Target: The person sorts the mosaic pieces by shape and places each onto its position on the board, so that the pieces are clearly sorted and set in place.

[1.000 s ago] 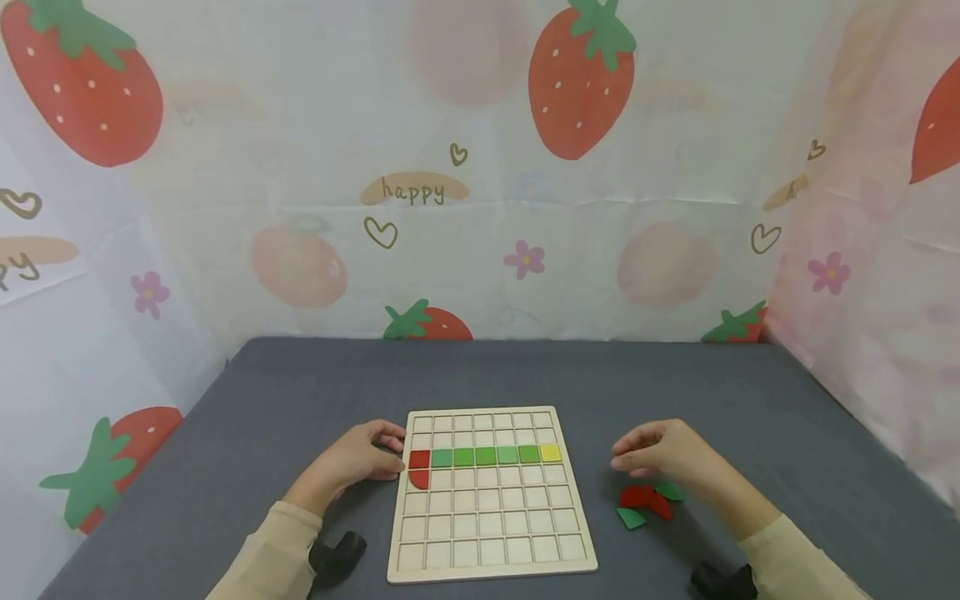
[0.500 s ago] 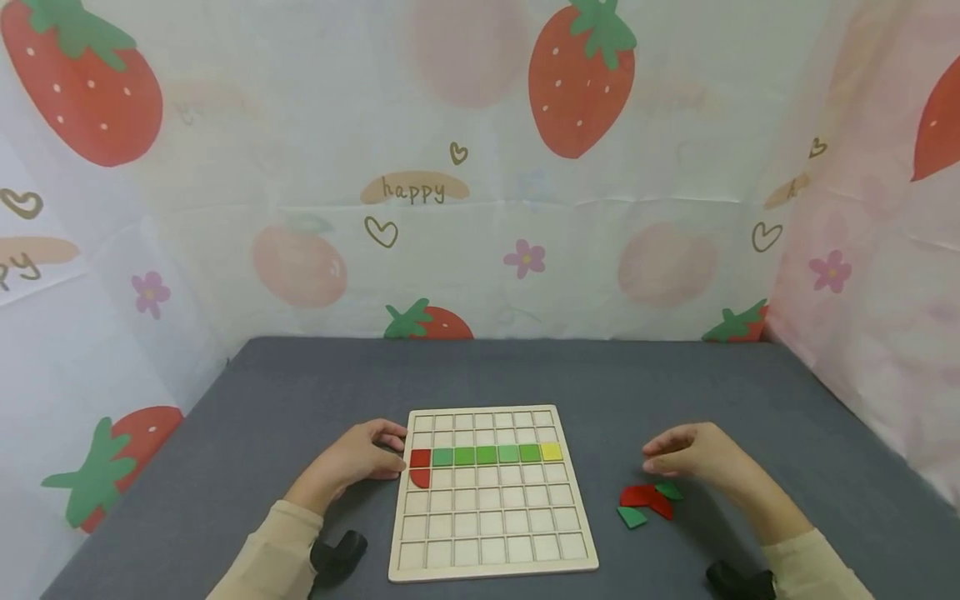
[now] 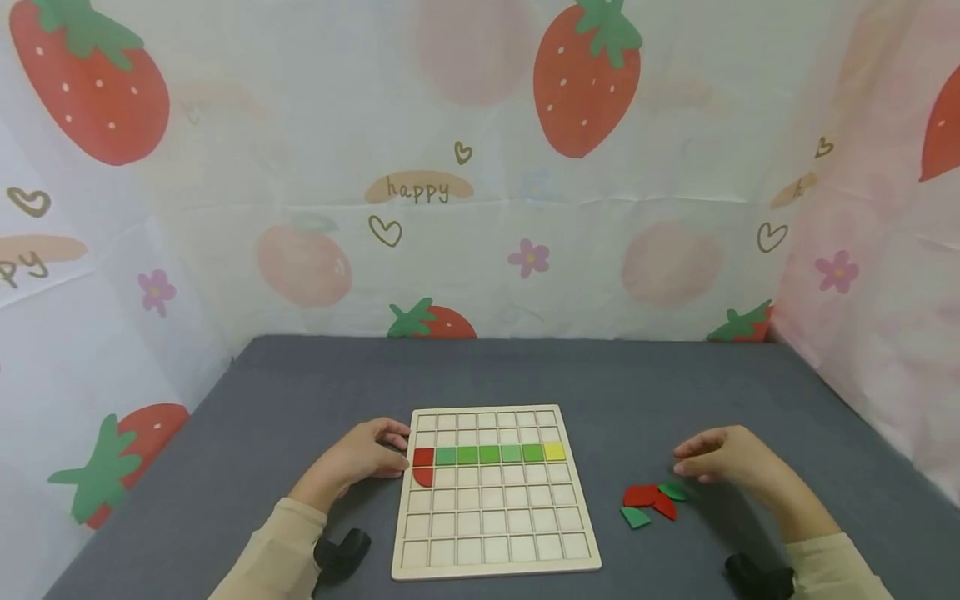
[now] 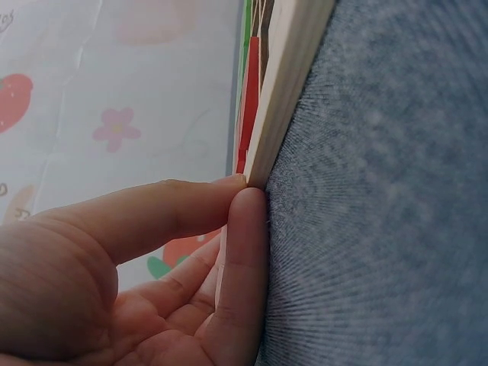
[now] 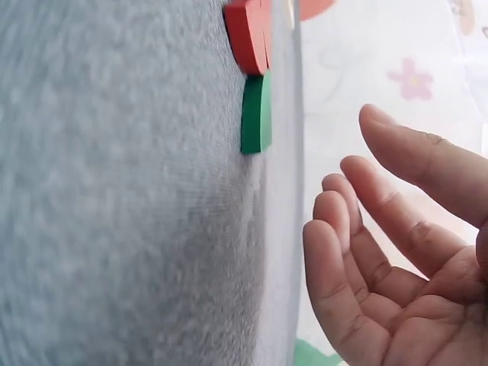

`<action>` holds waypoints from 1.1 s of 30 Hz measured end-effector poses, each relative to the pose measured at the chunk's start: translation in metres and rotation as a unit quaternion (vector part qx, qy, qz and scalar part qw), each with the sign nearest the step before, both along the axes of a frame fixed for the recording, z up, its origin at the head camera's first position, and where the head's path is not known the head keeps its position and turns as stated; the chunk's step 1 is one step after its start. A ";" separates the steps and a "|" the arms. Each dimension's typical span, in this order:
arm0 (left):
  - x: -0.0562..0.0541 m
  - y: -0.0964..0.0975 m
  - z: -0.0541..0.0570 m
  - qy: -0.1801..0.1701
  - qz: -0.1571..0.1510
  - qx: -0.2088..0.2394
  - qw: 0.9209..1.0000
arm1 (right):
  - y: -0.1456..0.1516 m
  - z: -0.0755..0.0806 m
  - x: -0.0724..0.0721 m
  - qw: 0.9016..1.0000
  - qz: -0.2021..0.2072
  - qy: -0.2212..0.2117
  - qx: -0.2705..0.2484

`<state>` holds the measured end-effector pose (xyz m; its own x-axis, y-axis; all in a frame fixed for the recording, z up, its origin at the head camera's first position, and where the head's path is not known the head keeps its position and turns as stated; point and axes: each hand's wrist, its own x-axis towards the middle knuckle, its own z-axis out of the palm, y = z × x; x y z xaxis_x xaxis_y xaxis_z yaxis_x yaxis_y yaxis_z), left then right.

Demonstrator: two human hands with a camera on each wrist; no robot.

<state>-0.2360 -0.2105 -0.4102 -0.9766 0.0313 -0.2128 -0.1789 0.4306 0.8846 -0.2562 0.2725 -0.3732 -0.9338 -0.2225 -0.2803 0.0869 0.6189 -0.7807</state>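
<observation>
My left hand (image 3: 367, 454) grips the left edge of a pale wooden grid board (image 3: 496, 525), with thumb and fingertip at the rim in the left wrist view. One row on the board holds a red square tile (image 3: 423, 457), several green tiles (image 3: 489, 454) and a yellow tile (image 3: 554, 451). Below the red square lies a red tile with a rounded corner (image 3: 423, 477). My right hand (image 3: 723, 454) hovers right of the board, its fingers loosely bent around nothing. Near it lie loose red tiles (image 3: 640, 496) and green tiles (image 3: 636, 517); a green one (image 5: 256, 113) shows beside that hand in the right wrist view.
A dark grey cloth (image 3: 315, 375) covers the table. Strawberry-printed curtains (image 3: 450, 275) stand behind it and at both sides. A black strap piece sits at each wrist, the left one (image 3: 342, 554) close to the board's lower left side.
My right hand has drawn back to the right, away from the board and past the loose tiles. The left hand stays at the board's edge. The tiles have not moved.
</observation>
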 end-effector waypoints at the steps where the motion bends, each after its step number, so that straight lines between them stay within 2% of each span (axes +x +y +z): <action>1: 0.000 0.000 0.000 0.000 0.000 0.001 1.000 | 0.002 0.000 0.000 1.000 0.002 -0.002 0.000; 9: -0.002 -0.001 -0.003 0.006 -0.005 0.005 1.000 | 0.010 -0.002 -0.003 0.999 0.012 -0.030 0.009; 19: -0.002 -0.001 -0.002 0.001 0.002 -0.001 1.000 | 0.011 -0.004 -0.004 0.995 0.056 -0.076 0.029; 28: -0.002 -0.001 -0.002 0.009 -0.007 0.003 1.000 | 0.011 -0.005 -0.003 0.992 0.098 -0.077 0.011; 33: -0.001 -0.001 -0.001 0.005 -0.005 0.007 1.000 | 0.007 -0.005 -0.002 0.992 0.099 -0.082 -0.001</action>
